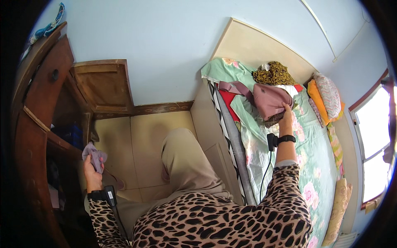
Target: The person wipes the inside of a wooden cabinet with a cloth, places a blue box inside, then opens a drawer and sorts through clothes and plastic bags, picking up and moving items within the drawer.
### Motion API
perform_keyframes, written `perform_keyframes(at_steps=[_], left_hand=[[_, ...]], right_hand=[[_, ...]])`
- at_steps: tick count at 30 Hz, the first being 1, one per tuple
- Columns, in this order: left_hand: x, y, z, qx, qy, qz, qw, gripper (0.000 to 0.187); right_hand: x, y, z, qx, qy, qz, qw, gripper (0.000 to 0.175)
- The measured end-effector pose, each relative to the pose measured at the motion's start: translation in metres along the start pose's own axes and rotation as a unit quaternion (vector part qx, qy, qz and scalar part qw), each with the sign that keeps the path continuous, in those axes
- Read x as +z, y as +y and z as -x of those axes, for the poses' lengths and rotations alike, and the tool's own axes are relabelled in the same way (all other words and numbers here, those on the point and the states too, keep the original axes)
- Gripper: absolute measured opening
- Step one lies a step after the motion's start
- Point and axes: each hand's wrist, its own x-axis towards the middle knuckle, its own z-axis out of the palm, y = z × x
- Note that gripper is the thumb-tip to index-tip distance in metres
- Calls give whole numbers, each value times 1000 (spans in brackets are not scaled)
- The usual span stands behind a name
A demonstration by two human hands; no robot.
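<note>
In my left hand (93, 173) is a crumpled mauve cloth (94, 156), held beside the open wooden cabinet. My right hand (287, 119) reaches over the bed and grips the edge of a dusty-pink fabric bag (269, 99). A wide mauve strap (238, 87) trails from the bag to the left across the bedding. Just behind it lies a bunched black-and-yellow patterned cloth (274, 74). Some dark patterned fabric (273, 121) shows under the bag, partly hidden by my hand. A red cloth (229, 100) lies near the mattress edge.
The bed carries a green floral sheet (310, 173), with pillows (327, 96) by the headboard (245, 40). On my left a dark wooden cabinet (37, 124) has its lower panelled door (100, 86) swung out. Tiled floor (149, 130) lies between cabinet and bed. Cords hang from both wrists.
</note>
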Motion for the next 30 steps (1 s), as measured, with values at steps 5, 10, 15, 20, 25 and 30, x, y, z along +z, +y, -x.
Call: perform_keyframes(at_steps=[5,10,15,20,25,30], left_hand=[[7,-2,2,21,-65,14,998,23],[14,-5,11,42,-19,54,997,24],[23,6,25,110,-28,78,990,22],[29,14,33,136,41,149,979,21],[34,13,35,192,42,190,962,20],[43,15,39,186,8,236,954,19]], right_hand=[[46,-53,38,35,-168,-63,983,24],[133,-94,155,19,-289,-35,956,47],[209,-68,244,-199,-397,286,849,54],[289,39,307,257,-481,71,835,33],[382,138,389,315,-581,11,750,28],[467,215,462,347,-665,4,661,40]])
